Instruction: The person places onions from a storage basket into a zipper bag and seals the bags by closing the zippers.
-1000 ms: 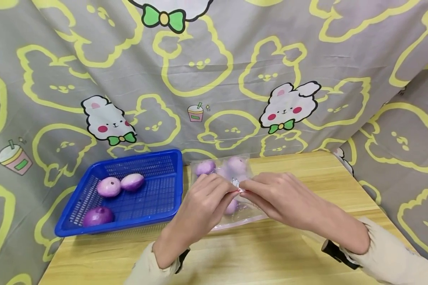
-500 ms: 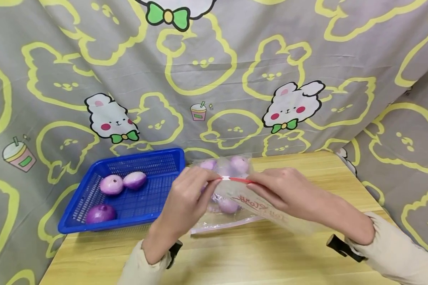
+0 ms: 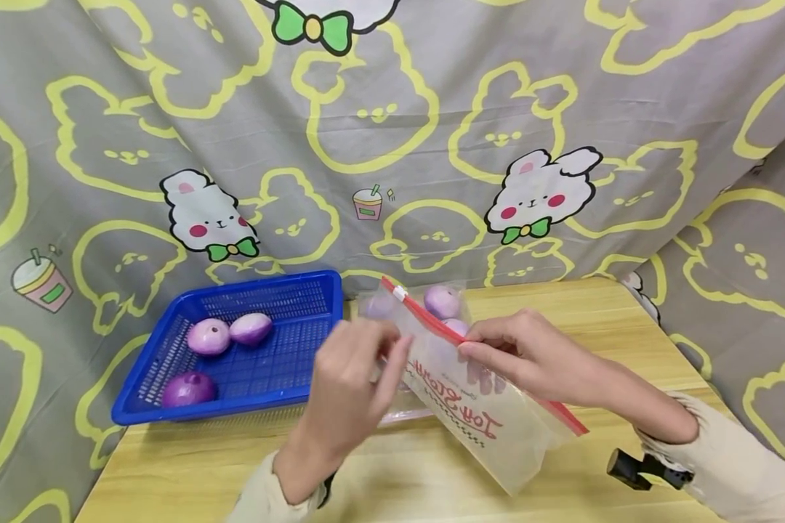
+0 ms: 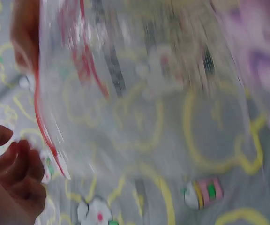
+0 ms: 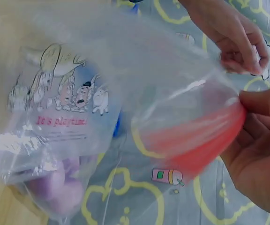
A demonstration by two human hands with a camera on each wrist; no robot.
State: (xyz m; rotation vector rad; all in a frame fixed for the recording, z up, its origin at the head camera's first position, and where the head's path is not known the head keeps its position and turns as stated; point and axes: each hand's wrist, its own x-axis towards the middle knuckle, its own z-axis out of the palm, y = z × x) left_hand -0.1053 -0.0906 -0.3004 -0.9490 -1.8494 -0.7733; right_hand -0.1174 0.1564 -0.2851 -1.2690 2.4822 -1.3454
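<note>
A clear zip bag point(image 3: 490, 421) with a red zip strip and red lettering hangs tilted above the wooden table point(image 3: 183, 465). My right hand point(image 3: 468, 349) pinches the red strip near its middle; its white slider point(image 3: 400, 293) sits at the far upper end. My left hand point(image 3: 392, 350) is blurred, its curled fingertips at the bag's near lip. In the right wrist view the bag's mouth point(image 5: 191, 140) gapes between the right hand point(image 5: 247, 101) and the left hand point(image 5: 228, 61), which pinches the clear film. Behind it lies a second bag with purple onions point(image 3: 442, 301).
A blue mesh basket point(image 3: 262, 285) stands at the table's left with three purple onions point(image 3: 208, 336) inside. A grey cartoon-print cloth point(image 3: 392, 145) hangs close behind and wraps both sides. The table's right part shows bare wood point(image 3: 602, 319).
The slider has run from the middle of the zip to its far end. The held bag has tipped up and swung toward me, and its mouth now gapes. My left hand has left the slider.
</note>
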